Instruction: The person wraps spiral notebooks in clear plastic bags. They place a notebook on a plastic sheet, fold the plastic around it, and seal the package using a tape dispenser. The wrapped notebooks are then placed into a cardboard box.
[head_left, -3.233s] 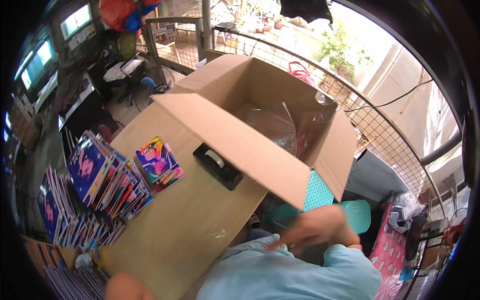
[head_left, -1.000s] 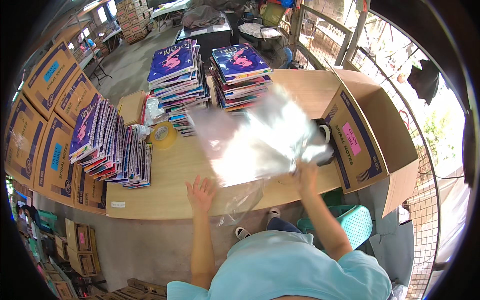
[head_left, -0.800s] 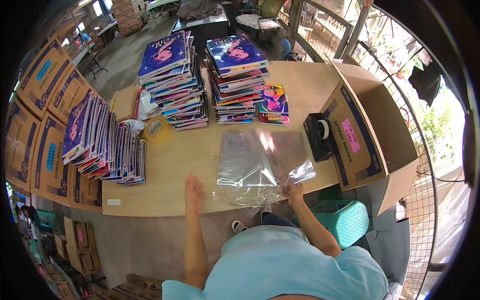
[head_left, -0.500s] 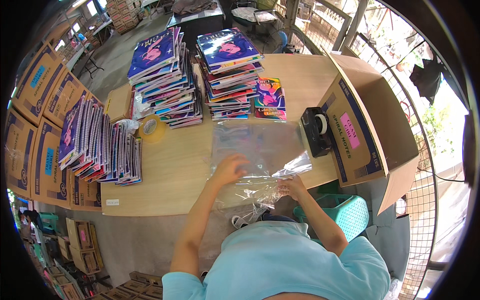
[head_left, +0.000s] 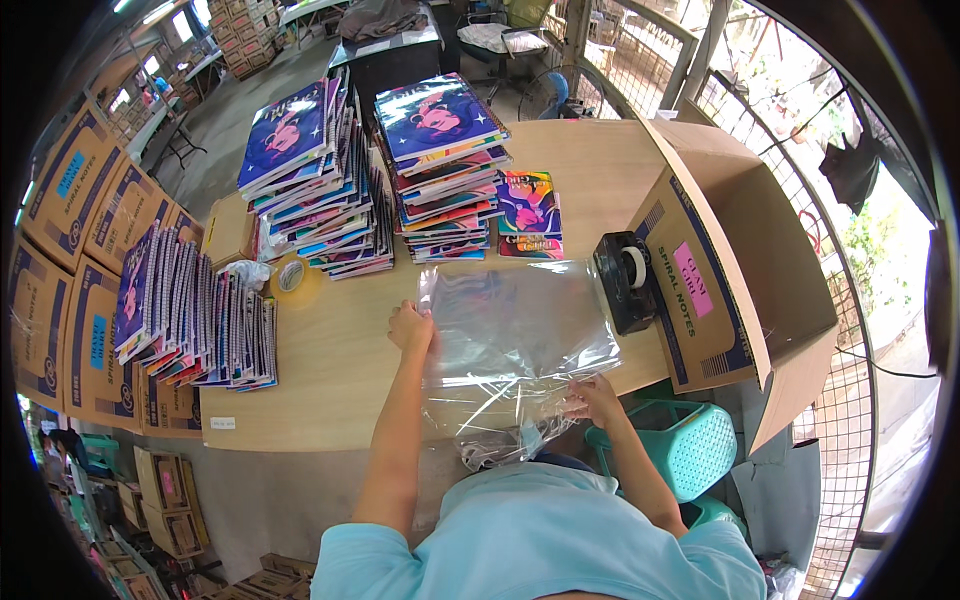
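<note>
Clear plastic bags (head_left: 515, 315) lie flat and stacked on the table in front of me. Their near ends hang crumpled over the front edge. At the left edge of the stack, my left hand (head_left: 409, 327) has its fingers closed on the plastic. My right hand (head_left: 596, 400) pinches the plastic at the near right corner, by the table's edge. Just beyond the bags lie a few colourful notebooks (head_left: 530, 205). Two tall piles of spiral notebooks, a left pile (head_left: 325, 195) and a right pile (head_left: 440, 165), stand behind them.
A black tape dispenser (head_left: 625, 282) stands right of the bags, against an open carton (head_left: 700, 275). More spiral notebooks (head_left: 195, 310) lean at the left, near a tape roll (head_left: 293, 278). Stacked cartons (head_left: 95, 310) flank the table (head_left: 320, 370). A green plastic stool (head_left: 690, 450) is below right.
My left hand has moved left, from over the plastic to its left edge. The bags lie flatter and straighter. My right hand stays near the same corner, slightly lower in view.
</note>
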